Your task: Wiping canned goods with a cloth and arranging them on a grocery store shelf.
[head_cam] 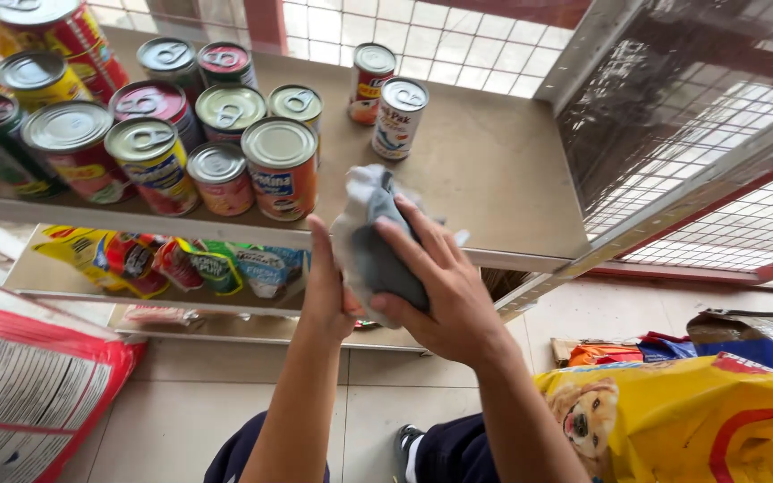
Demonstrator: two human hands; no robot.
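At the shelf (494, 179) front edge, my right hand (445, 300) and left hand (328, 291) clasp a grey cloth (373, 241), cans (279, 165) up-left beyond.

A: From where does the single view look?

B: From the wearer's head, facing steeply down and forward over both forearms onto the upper shelf (494, 170).

A: How near is it?

B: Close: the shelf fills the upper half, the floor (225, 394) and the wearer's knees the lower edge.

A: Is any part shared with a second view?

B: There is only this view.
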